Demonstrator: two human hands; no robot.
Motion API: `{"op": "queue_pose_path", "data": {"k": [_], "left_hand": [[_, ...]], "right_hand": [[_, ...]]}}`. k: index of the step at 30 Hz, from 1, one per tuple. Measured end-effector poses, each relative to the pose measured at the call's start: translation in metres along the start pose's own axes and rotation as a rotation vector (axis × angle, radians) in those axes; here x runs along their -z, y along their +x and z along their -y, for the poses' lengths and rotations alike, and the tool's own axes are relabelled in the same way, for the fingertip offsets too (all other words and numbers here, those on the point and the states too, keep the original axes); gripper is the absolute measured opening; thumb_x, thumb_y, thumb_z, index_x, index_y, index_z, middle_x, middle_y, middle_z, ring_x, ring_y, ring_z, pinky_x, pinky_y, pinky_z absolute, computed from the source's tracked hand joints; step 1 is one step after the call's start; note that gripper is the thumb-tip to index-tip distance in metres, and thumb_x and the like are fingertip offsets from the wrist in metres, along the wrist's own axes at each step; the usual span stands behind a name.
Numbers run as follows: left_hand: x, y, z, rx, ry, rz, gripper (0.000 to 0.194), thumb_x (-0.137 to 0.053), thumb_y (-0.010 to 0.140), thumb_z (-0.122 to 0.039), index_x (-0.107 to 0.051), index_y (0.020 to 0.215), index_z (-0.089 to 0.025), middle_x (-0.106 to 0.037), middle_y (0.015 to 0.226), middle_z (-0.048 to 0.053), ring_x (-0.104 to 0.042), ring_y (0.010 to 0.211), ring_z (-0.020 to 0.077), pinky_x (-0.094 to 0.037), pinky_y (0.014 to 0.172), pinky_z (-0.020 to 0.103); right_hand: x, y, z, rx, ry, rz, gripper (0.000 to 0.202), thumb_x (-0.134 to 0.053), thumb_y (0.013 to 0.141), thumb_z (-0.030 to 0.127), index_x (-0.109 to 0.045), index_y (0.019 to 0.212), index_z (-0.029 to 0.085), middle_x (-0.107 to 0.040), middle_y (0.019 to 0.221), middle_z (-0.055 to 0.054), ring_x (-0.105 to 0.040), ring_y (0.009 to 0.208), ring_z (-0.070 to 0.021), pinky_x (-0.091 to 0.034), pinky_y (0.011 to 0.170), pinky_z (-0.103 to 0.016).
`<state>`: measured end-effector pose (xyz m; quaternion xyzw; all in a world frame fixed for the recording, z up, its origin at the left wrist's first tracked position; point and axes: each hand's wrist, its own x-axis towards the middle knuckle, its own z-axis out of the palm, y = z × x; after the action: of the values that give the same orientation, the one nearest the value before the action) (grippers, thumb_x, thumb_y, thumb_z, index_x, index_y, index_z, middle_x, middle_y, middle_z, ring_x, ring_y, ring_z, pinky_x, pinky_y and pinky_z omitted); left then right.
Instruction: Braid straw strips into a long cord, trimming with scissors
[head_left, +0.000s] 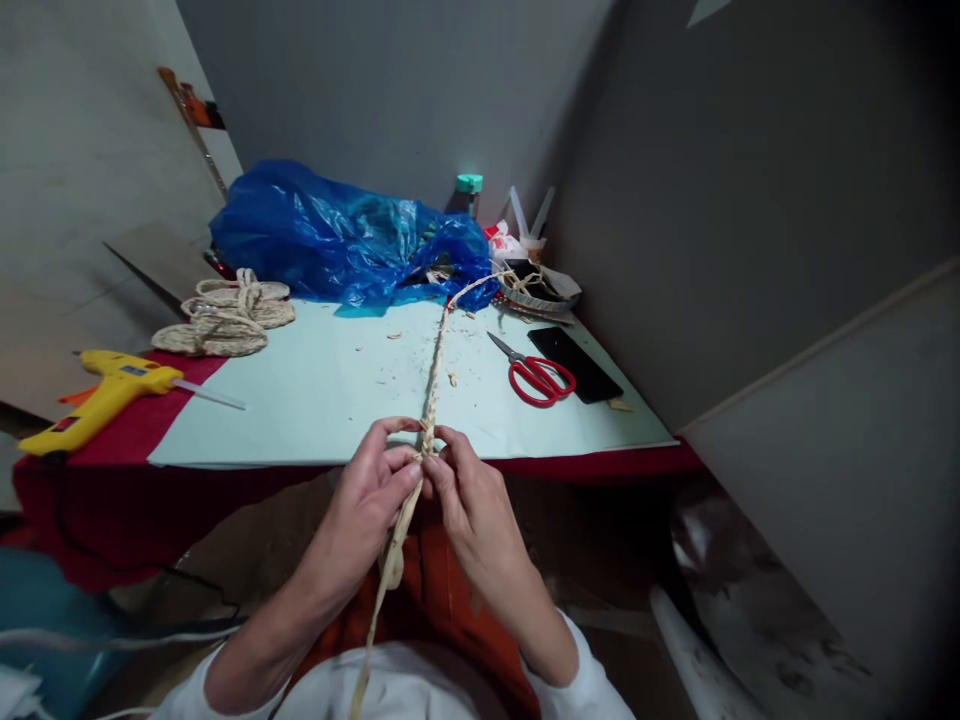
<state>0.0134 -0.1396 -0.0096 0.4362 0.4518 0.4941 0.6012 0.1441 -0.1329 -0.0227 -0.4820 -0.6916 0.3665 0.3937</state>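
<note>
I have both hands at the near edge of the bench [634, 437], meeting over one narrow braid [436, 372] of straw-coloured fibre. The left hand [369, 505] has its grip closed on the braid's near end; the right hand [474, 500] pinches it from the other side, so neither grip is free. From the fingertips the braid runs away over the pale sheet [315, 395] to the blue plastic bag [315, 230], and I take it that lying outstretched keeps it straight and gives the fingers something to pull against. Loose fibre strips [403, 525] hang below the edge toward the lap, probably so they don't tangle.

The red-handled scissors [541, 381] lie to the right with their points away from me, a short reach, I judge, and right up against the black smartphone [576, 363]. The yellow glue gun [112, 395] rests at the left end, nozzle turned away from the hands, sensibly. Coiled braid bundles [225, 315] sit behind it.

A grey panel [697, 260] crowds the right side and the bag bounds the far side, so I reckon the easiest elbow room is leftward across the sheet, minding the glue stick [214, 394] poking over it.
</note>
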Motion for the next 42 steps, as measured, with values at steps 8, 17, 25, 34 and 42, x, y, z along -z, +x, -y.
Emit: {"op": "queue_pose_path", "data": {"k": [8, 17, 25, 34, 42], "left_hand": [[0.005, 0.000, 0.002, -0.108, 0.413, 0.030, 0.017, -0.049, 0.089, -0.026, -0.046, 0.105, -0.023, -0.062, 0.075, -0.003, -0.056, 0.069, 0.0131, -0.041, 0.066, 0.023], [0.008, -0.003, 0.011, -0.419, 1.145, -0.095, 0.027, -0.043, 0.091, -0.025, -0.065, 0.077, -0.018, -0.070, 0.075, 0.006, -0.062, 0.068, 0.0186, -0.040, 0.067, 0.029], [-0.006, -0.011, 0.016, -0.584, 1.280, -0.187, 0.022, -0.043, 0.089, -0.016, -0.061, 0.075, -0.017, -0.064, 0.064, 0.004, -0.060, 0.057, 0.0161, -0.040, 0.058, 0.027], [-0.020, -0.034, 0.063, -0.688, 1.577, -0.184, 0.046, -0.033, 0.086, -0.002, -0.044, 0.131, -0.005, -0.071, 0.102, 0.018, -0.070, 0.078, 0.0219, -0.053, 0.064, 0.030], [0.006, -0.032, 0.026, -0.637, 1.083, -0.183, 0.025, -0.045, 0.092, -0.019, -0.063, 0.109, -0.017, -0.070, 0.092, 0.010, -0.063, 0.087, 0.0213, -0.047, 0.082, 0.034]], "right_hand": [[0.005, 0.001, -0.007, -0.012, 0.170, -0.002, 0.023, -0.044, 0.095, 0.031, -0.055, 0.079, 0.018, -0.056, 0.067, 0.003, -0.048, 0.060, -0.0101, -0.037, 0.061, -0.021], [-0.007, -0.009, -0.008, -0.021, -0.025, -0.146, 0.022, -0.045, 0.093, 0.026, -0.061, 0.080, 0.018, -0.063, 0.071, -0.001, -0.052, 0.059, -0.0114, -0.039, 0.061, -0.021], [-0.008, -0.011, -0.008, -0.011, 0.029, -0.210, 0.022, -0.048, 0.092, 0.023, -0.068, 0.087, 0.018, -0.069, 0.077, -0.003, -0.060, 0.066, -0.0134, -0.044, 0.067, -0.021], [-0.005, -0.009, -0.022, -0.193, 0.472, -0.125, 0.021, -0.057, 0.085, 0.033, -0.068, 0.083, 0.015, -0.068, 0.071, -0.004, -0.061, 0.068, -0.0162, -0.048, 0.064, -0.025], [0.002, -0.009, -0.024, -0.238, 0.600, -0.060, 0.022, -0.060, 0.083, 0.034, -0.060, 0.071, 0.015, -0.054, 0.064, 0.002, -0.046, 0.056, -0.0088, -0.039, 0.054, -0.019]]}}
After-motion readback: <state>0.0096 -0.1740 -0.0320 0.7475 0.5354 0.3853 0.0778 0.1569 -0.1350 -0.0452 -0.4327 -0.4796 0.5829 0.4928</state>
